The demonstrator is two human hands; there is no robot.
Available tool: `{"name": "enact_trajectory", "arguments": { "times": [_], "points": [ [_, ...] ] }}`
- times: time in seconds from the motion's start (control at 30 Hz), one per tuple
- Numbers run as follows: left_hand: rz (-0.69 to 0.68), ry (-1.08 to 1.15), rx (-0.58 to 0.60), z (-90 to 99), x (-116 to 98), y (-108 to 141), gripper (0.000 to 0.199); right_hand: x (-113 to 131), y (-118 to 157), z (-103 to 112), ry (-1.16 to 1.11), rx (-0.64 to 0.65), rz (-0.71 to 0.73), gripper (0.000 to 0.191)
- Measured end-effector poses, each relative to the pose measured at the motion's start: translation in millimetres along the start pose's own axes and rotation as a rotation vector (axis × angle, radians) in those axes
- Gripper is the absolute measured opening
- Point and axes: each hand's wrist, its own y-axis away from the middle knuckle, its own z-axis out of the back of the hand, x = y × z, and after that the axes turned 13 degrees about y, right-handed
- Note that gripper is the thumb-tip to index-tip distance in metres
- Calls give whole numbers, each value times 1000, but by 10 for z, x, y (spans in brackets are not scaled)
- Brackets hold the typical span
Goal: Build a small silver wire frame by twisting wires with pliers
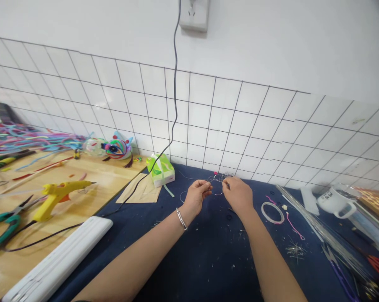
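My left hand (198, 195), with a silver bangle at the wrist, pinches a thin wire (183, 197) above the dark blue cloth. Part of that wire loops out to the left of the fingers. Close on the right, my right hand (239, 195) is closed with the fingertips pressed together; the fingers hide what they hold, though fine wire runs between the two hands. Just behind the hands lies a small tangle of silver wire (227, 174) with a pink bit beside it.
Left, a yellow glue gun (57, 195), green-handled pliers (9, 220) and a white power strip (63, 260). Behind, a green tissue box (160, 170) and hanging black cable (175, 84). Right, a tape ring (272, 213), wire lengths (321, 222), purple-handled scissors (338, 272) and white mug (335, 201).
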Motion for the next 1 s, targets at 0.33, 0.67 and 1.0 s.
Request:
{"name": "enact_trajectory", "arguments": {
  "times": [0.33, 0.67, 1.0],
  "points": [
    [-64, -34, 39, -61, -66, 26, 21, -222, -86, -113, -952, 106, -241, 17],
    [-541, -429, 90, -160, -195, 100, 11, -169, -103, -303, -1442, 350, -344, 36],
    [-902, -830, 295, -181, -279, 187, 8, -164, -100, -360, -1514, 310, -332, 31]
  ]
}}
